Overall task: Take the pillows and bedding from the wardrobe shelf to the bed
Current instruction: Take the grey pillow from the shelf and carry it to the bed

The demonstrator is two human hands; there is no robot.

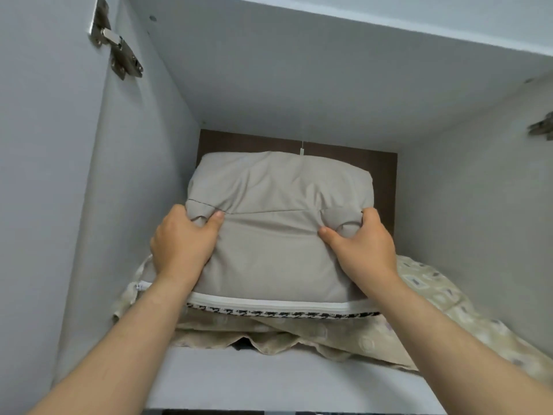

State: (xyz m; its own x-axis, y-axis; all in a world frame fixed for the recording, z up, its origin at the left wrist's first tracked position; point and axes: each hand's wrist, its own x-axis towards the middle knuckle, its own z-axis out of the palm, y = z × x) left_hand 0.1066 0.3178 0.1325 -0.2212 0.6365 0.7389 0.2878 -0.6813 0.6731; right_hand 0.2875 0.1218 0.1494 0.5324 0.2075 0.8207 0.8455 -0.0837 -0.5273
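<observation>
The left hand (182,244) and the right hand (362,244) each pinch the beige pillow (278,223); pull it out level, so the patterned bedding (434,298) beneath stays.

The shelf (299,381) is a pale grey board. Cream bedding (434,298) with a faint printed pattern lies rumpled straight on it and takes up most of its width. A bare strip of shelf shows in front of the bedding. Under the bedding's loose front edge a small dark thing (241,344) peeks out, too hidden to identify.
</observation>
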